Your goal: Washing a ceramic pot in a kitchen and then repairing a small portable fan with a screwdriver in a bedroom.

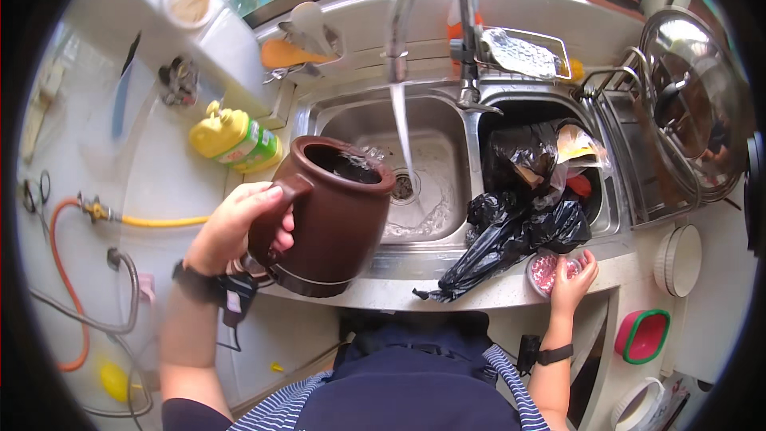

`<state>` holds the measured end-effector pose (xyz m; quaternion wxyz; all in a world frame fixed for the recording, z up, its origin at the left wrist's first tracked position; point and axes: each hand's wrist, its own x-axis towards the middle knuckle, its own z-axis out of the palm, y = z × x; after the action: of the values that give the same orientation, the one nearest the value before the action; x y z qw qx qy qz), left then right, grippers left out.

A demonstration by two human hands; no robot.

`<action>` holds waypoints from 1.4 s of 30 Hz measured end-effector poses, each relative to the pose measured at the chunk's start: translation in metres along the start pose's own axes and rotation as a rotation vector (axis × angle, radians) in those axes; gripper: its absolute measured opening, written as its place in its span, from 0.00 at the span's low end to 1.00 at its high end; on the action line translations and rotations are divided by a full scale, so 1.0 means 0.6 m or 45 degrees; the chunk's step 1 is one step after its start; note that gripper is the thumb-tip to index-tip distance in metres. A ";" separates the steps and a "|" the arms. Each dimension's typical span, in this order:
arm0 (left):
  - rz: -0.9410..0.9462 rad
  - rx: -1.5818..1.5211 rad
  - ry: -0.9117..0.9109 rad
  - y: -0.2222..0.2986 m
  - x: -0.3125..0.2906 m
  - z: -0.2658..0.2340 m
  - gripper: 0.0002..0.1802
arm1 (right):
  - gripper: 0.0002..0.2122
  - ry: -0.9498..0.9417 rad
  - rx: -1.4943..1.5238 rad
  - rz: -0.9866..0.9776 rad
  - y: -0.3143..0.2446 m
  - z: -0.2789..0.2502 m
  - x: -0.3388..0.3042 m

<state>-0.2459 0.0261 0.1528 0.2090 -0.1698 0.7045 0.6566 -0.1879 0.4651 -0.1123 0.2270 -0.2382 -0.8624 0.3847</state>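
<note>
Two hands of yours are busy, well apart. Leftmost, a yellow plastic bottle with a green label [237, 140] sits beside the basins, probably kept there for easy reach. Next, your left hand [239, 227] carries a glossy, dark brown, barrel-shaped pot [335, 227] by its side handle [292, 190], likely because that lets one hand bear the weight. Its mouth leans toward the left steel basin [439, 120], perhaps to keep drips off you. That grip is closed around the handle, thumb on top, fingers curled underneath. Beyond the pot, water [401, 128] runs from a curved chrome tap [396, 48], missing the pot. Further right, black plastic bags [503, 239] spill from the right basin onto the pale bench [630, 271], seemingly crowding a small round clear dish with pink-and-white contents [542, 273] toward the front edge. Your right hand [576, 281] touches that dish; you cannot tell whether its grip pinches the rim or merely rests there.
</note>
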 end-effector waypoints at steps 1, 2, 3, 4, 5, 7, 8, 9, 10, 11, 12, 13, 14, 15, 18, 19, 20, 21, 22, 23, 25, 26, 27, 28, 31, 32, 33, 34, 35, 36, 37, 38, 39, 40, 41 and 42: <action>-0.154 0.082 -0.060 0.024 0.025 0.006 0.10 | 0.23 0.025 0.002 -0.039 0.008 0.006 0.002; -0.237 0.228 -0.066 0.040 0.053 0.012 0.10 | 0.21 0.073 -0.076 -0.102 0.020 0.014 0.004; -0.299 0.416 -0.036 0.051 0.089 0.004 0.11 | 0.21 0.068 -0.071 -0.066 0.026 0.020 0.006; -0.380 0.460 -0.024 0.062 0.114 -0.006 0.11 | 0.20 0.080 -0.066 -0.128 0.019 0.023 0.005; -0.454 0.503 -0.017 0.073 0.143 -0.008 0.12 | 0.20 0.102 -0.063 -0.190 0.010 0.027 0.007; -0.520 0.640 -0.061 0.088 0.188 0.015 0.13 | 0.19 0.074 -0.039 -0.130 -0.004 0.028 0.009; -0.622 0.813 -0.097 0.092 0.208 0.040 0.13 | 0.19 0.088 -0.061 -0.152 -0.003 0.026 0.007; -0.723 0.983 -0.132 0.096 0.225 0.062 0.13 | 0.18 0.099 -0.082 -0.177 -0.004 0.025 0.007; -0.782 1.106 -0.144 0.101 0.237 0.082 0.13 | 0.18 0.092 -0.096 -0.169 -0.006 0.024 0.007; -0.800 1.119 -0.145 0.102 0.243 0.091 0.13 | 0.18 0.082 -0.095 -0.149 -0.005 0.025 0.008; -0.817 1.234 -0.196 0.101 0.248 0.097 0.13 | 0.18 0.080 -0.088 -0.150 -0.005 0.027 0.008; -0.830 1.349 -0.252 0.101 0.252 0.104 0.13 | 0.18 0.081 -0.082 -0.152 -0.005 0.027 0.008; -0.862 1.420 -0.241 0.107 0.252 0.119 0.14 | 0.18 0.074 -0.080 -0.137 -0.005 0.026 0.009; -0.874 1.430 -0.241 0.110 0.254 0.128 0.14 | 0.18 0.074 -0.110 -0.160 -0.006 0.024 0.010; -0.875 1.623 -0.244 0.123 0.251 0.148 0.16 | 0.17 0.074 -0.130 -0.190 -0.007 0.021 0.011; -0.878 1.673 -0.228 0.126 0.249 0.152 0.17 | 0.17 0.079 -0.137 -0.204 -0.007 0.021 0.011; -0.879 1.723 -0.213 0.128 0.246 0.153 0.17 | 0.16 0.081 -0.141 -0.207 -0.007 0.022 0.011; -0.880 1.732 -0.208 0.128 0.243 0.151 0.17 | 0.16 0.083 -0.134 -0.200 -0.007 0.026 0.010; -0.884 1.757 -0.204 0.128 0.241 0.151 0.17 | 0.17 0.105 -0.112 -0.195 -0.006 0.027 0.010; -0.887 1.782 -0.200 0.129 0.238 0.150 0.17 | 0.17 0.126 -0.090 -0.191 -0.005 0.028 0.009; -0.884 1.817 -0.198 0.132 0.226 0.157 0.17 | 0.17 0.135 -0.085 -0.181 -0.004 0.028 0.006; -0.886 1.846 -0.199 0.134 0.220 0.158 0.17 | 0.17 0.140 -0.085 -0.184 -0.004 0.027 0.006; -0.883 1.849 -0.194 0.134 0.216 0.155 0.17 | 0.17 0.144 -0.084 -0.188 -0.005 0.026 0.005; -0.863 1.832 -0.187 0.134 0.213 0.150 0.18 | 0.17 0.149 -0.082 -0.190 -0.005 0.026 0.005; -0.776 1.736 -0.150 0.143 0.196 0.129 0.18 | 0.17 0.155 -0.098 -0.190 -0.005 0.026 0.004; -0.714 1.658 -0.127 0.147 0.189 0.118 0.18 | 0.17 0.157 -0.111 -0.190 -0.005 0.026 0.004; -0.704 1.657 -0.129 0.144 0.184 0.102 0.18 | 0.17 0.159 -0.127 -0.190 -0.005 0.025 0.004; -0.593 1.447 -0.130 0.137 0.177 0.080 0.17 | 0.17 0.170 -0.125 -0.197 -0.005 0.025 0.004; -0.487 1.236 -0.130 0.125 0.170 0.056 0.16 | 0.17 0.163 -0.126 -0.202 -0.004 0.025 0.004; -0.393 1.071 -0.162 0.109 0.166 0.032 0.15 | 0.17 0.156 -0.130 -0.208 -0.004 0.025 0.004; -0.328 0.913 -0.127 0.094 0.158 0.015 0.14 | 0.17 0.162 -0.125 -0.217 -0.004 0.025 0.003; -0.207 0.908 -0.077 0.074 0.155 0.007 0.14 | 0.17 0.162 -0.131 -0.217 -0.004 0.025 0.004; -0.087 0.900 -0.027 0.052 0.153 -0.001 0.15 | 0.16 0.161 -0.138 -0.216 -0.004 0.025 0.004; 0.015 0.831 0.101 0.022 0.157 -0.007 0.17 | 0.16 0.174 -0.141 -0.224 -0.004 0.026 0.002; 0.044 0.813 0.271 -0.001 0.159 0.000 0.13 | 0.16 0.170 -0.147 -0.219 -0.003 0.026 0.002; 0.158 0.721 0.285 -0.024 0.166 0.004 0.11 | 0.16 0.167 -0.153 -0.214 -0.003 0.027 0.001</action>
<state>-0.3232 0.0306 0.0889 0.1287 -0.1329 0.8870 0.4230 -0.1980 0.4558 -0.1205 0.2996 -0.2027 -0.8842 0.2953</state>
